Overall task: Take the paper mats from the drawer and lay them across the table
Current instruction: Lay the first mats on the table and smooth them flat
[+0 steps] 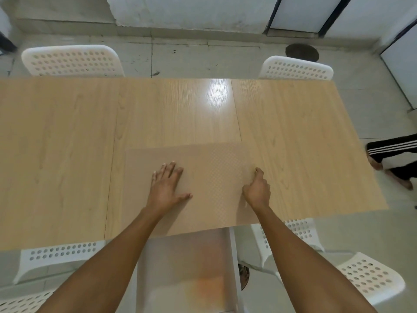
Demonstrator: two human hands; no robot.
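Observation:
A tan paper mat (209, 159) with a fine dotted pattern lies flat on the wooden table (67, 143), near its front edge at the middle. My left hand (168, 186) presses flat on the mat's left half with spread fingers. My right hand (258, 188) rests at the mat's right edge with curled fingers that pinch that edge. Below the table edge the white drawer (233, 256) stands pulled out, and its blurred inside shows pale sheets with an orange patch.
White perforated chairs stand at the far side (72, 61) (295, 68) and at the near side (61, 254) (370, 276). Another person's legs in black striped trousers (392, 150) are on the floor past the table's right end.

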